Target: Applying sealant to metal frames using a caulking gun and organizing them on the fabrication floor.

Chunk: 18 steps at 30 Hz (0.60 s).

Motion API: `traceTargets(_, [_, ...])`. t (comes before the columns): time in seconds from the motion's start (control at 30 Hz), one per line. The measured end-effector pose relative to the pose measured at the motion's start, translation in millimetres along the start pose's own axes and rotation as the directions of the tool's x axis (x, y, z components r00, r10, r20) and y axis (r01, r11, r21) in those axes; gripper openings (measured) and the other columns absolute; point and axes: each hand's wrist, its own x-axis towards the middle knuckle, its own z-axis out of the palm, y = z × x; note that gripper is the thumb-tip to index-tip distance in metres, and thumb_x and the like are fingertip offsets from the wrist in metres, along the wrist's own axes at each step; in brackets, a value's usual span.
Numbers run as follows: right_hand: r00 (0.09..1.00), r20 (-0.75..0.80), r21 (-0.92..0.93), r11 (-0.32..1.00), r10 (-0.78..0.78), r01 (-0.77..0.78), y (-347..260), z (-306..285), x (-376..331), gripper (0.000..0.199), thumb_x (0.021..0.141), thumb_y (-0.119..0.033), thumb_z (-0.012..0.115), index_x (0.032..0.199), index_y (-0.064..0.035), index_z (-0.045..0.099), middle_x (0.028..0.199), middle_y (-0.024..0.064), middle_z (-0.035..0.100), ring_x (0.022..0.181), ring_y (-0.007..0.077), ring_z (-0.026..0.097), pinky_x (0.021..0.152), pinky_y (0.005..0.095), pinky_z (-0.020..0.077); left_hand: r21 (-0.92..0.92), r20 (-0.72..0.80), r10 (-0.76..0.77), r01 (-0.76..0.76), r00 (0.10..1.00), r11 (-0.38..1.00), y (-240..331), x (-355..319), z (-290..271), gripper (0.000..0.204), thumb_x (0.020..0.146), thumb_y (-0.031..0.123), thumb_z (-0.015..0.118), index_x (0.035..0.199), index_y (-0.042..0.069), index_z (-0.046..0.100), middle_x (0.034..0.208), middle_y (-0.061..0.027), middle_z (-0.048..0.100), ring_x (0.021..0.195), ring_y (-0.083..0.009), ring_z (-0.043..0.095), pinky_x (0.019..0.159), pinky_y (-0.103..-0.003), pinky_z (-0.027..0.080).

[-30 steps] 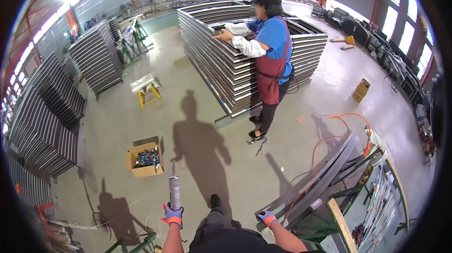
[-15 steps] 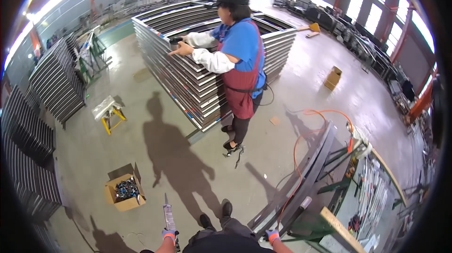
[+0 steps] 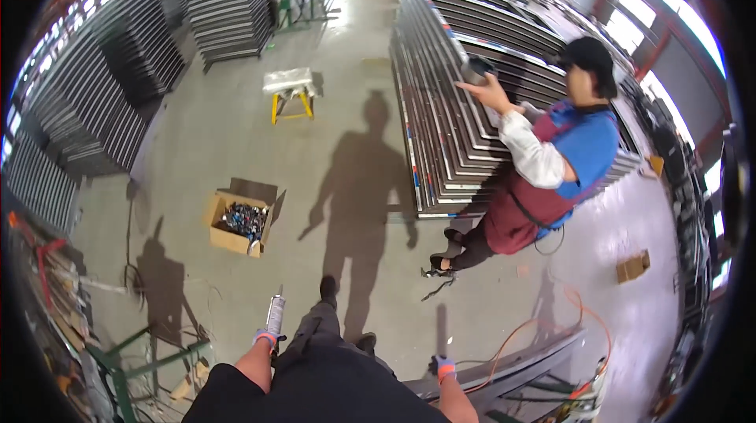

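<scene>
My left hand (image 3: 268,338), in a grey and orange glove, is closed round a caulking gun (image 3: 275,314). A pale cartridge sits in it, and its thin nozzle points away from me. My right hand (image 3: 443,366), gloved alike, hangs low on the right, close to long grey metal profiles (image 3: 512,361). Its fingers are too small and dark to make out. Ahead of my left hand, an open cardboard box (image 3: 228,240) full of small mixed pieces stands on the floor.
A co-worker (image 3: 543,179) in a blue shirt and red apron holds a dark round object (image 3: 477,70) over a tall stack of metal frames (image 3: 441,108). A yellow-legged stool (image 3: 290,92) stands ahead. An orange hose (image 3: 602,336) loops at the right; green stands (image 3: 118,376) are lower left.
My view has swung left, and my feet have shifted in a step. The caulking gun stays in my left hand. The co-worker leans closer to the frame stack.
</scene>
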Motion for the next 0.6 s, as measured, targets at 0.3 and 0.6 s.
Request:
traceTargets(0.3, [0.970, 0.136, -0.088, 0.973, -0.203, 0.216, -274.0, 120.1, 82.8, 0.025, 0.091, -0.030, 0.059, 0.108, -0.0113, 0.064, 0.082, 0.0152, 0.071, 0.055, 0.0257, 0.065, 0.047, 0.0342, 0.0485, -0.306, 0.222, -0.309, 0.367, 0.925, 0.878, -3.0, 119.4, 7.3, 0.044, 0.065, 0.026, 0.089, 0.097, 0.005, 0.067, 0.082, -0.0144, 0.070, 0.063, -0.0280, 0.066, 0.060, -0.044, 0.054])
traceTargets(0.6, [0.961, 0.179, -0.224, 0.960, 0.212, -0.170, -287.9, 294.7, 50.3, 0.022, 0.090, -0.029, 0.065, 0.097, -0.0092, 0.071, 0.077, 0.0107, 0.072, 0.053, 0.0234, 0.065, 0.048, 0.0355, 0.0498, -0.344, 0.166, 0.097, -0.035, 0.981, 0.938, 282.7, 174.3, -183.4, 0.053, 0.062, 0.019, 0.091, 0.104, 0.001, 0.064, 0.082, -0.0164, 0.067, 0.061, -0.0274, 0.061, 0.053, -0.043, 0.051])
